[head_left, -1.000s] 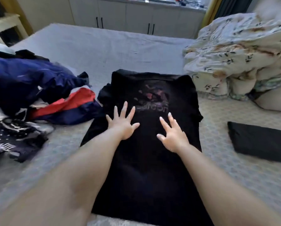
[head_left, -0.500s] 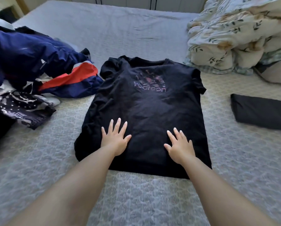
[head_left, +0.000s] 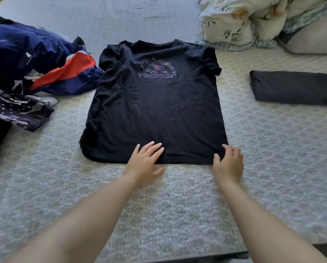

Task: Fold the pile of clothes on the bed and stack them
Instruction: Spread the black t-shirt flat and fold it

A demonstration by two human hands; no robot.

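Right hand (head_left: 228, 164) curled over the tee's (head_left: 155, 103) bottom right hem corner, thumb and fingers pinching the fabric. Left hand (head_left: 144, 162) flat, fingers straight, tips resting on the hem near its middle, thumb on the bed (head_left: 272, 168). Tee lies face up, spread flat mid-bed, collar away from the person, logo visible. Unfolded pile (head_left: 31, 69) just left of it, the navy-and-red piece touching its left sleeve. Folded black item (head_left: 295, 88) to the right, apart. Bunched duvet (head_left: 244, 21) far right.
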